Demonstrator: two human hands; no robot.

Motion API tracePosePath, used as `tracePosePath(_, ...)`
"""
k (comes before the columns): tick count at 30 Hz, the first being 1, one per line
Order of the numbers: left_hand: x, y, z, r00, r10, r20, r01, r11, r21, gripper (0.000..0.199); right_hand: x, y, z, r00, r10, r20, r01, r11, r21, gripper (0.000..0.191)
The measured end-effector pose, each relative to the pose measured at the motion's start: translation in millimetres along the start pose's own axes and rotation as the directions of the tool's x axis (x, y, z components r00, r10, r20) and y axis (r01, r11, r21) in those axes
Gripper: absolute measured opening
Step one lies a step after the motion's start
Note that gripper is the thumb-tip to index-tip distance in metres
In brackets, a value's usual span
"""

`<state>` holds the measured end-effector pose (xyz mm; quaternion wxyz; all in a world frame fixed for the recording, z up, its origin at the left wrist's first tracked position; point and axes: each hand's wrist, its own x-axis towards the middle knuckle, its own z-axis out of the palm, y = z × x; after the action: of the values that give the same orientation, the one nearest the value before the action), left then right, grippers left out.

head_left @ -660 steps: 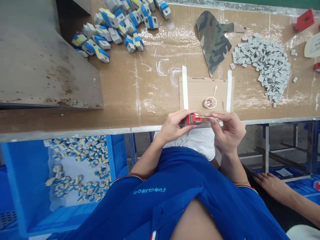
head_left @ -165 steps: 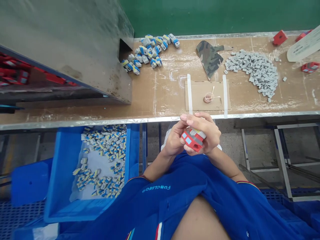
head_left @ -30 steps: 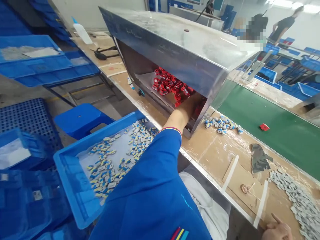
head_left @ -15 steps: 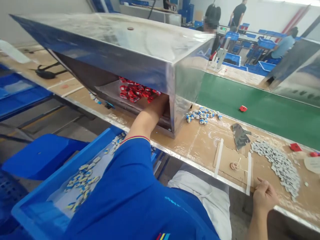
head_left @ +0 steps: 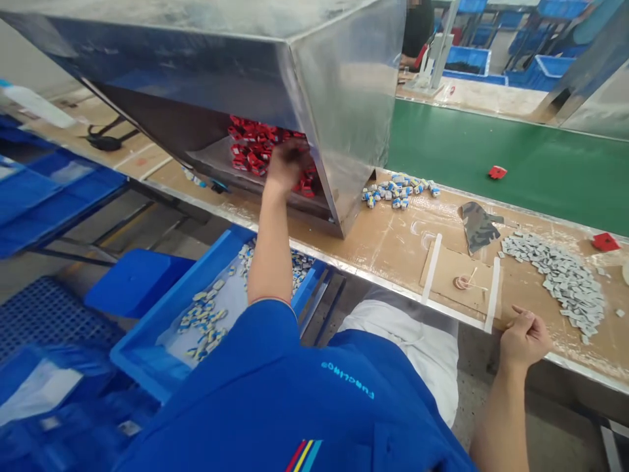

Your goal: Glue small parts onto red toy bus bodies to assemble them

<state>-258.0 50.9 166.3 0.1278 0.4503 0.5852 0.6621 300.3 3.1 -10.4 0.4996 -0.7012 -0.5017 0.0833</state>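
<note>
Inside the open-fronted metal hopper, my left hand is over a pile of red parts; motion smears its fingers, and I cannot make out whether it holds anything. My right hand rests at the table's front edge with its fingers curled together; what they hold, if anything, is too small to name. Between that hand and a heap of small grey pieces is bare brown tabletop. Left of it, a taped cardboard piece carries a small round coil.
White, blue and yellow blocks lie beside the hopper. A camouflage scrap is near the green belt, which carries one red part. A blue bin of blocks stands below the table. A person is across the belt.
My left hand has drawn back from the hopper's right side, out from behind its wall, and over the red pile. The view has tilted down. My right hand stays at the table edge.
</note>
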Motion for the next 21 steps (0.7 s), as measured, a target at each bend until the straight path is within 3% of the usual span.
tracePosePath(3,-60,8,-29.8,0.991,-0.132,0.010,0.133,0.989,-0.061,0.038,0,-7,-1,1.000,-0.006,-0.005,0.006,1.000,0.027,0.052)
tracePosePath(6,-128,23,-28.7,0.955,-0.247,0.162,0.269,0.954,-0.133,0.050,3,-13,-3,1.000,-0.004,-0.016,0.006,0.991,0.132,0.047)
tracePosePath(9,-174,30,8.0,0.840,-0.379,0.389,0.474,0.861,-0.184,0.062,1,-17,-7,1.000,0.003,-0.001,-0.003,0.980,0.198,0.045)
tracePosePath(12,-200,26,59.7,0.665,-0.437,0.606,0.655,0.731,-0.191,0.063,-21,-31,-14,1.000,-0.011,0.026,0.005,0.980,0.199,0.045)
tracePosePath(14,-215,22,91.9,0.552,-0.417,0.722,0.729,0.662,-0.175,0.062,-46,-50,-18,0.991,-0.051,0.124,0.026,0.980,0.196,0.043)
tracePosePath(15,-222,21,105.9,0.501,-0.398,0.769,0.755,0.635,-0.164,0.062,-60,-62,-19,0.951,-0.147,0.270,0.079,0.965,0.250,0.040)
tracePosePath(16,-229,20,118.3,0.450,-0.380,0.808,0.776,0.613,-0.144,0.061,-72,-74,-18,0.883,-0.252,0.396,0.132,0.943,0.306,0.039)
tracePosePath(17,-235,21,129.3,0.406,-0.367,0.837,0.790,0.601,-0.120,0.061,-83,-87,-17,0.811,-0.337,0.479,0.177,0.921,0.347,0.042)
tracePosePath(18,-241,22,139.0,0.366,-0.358,0.859,0.796,0.599,-0.089,0.060,-90,-98,-14,0.768,-0.386,0.511,0.209,0.905,0.370,0.046)
tracePosePath(21,-255,26,161.1,0.293,-0.332,0.897,0.759,0.651,-0.007,0.057,-97,-115,-6,0.746,-0.437,0.502,0.270,0.888,0.371,0.047)
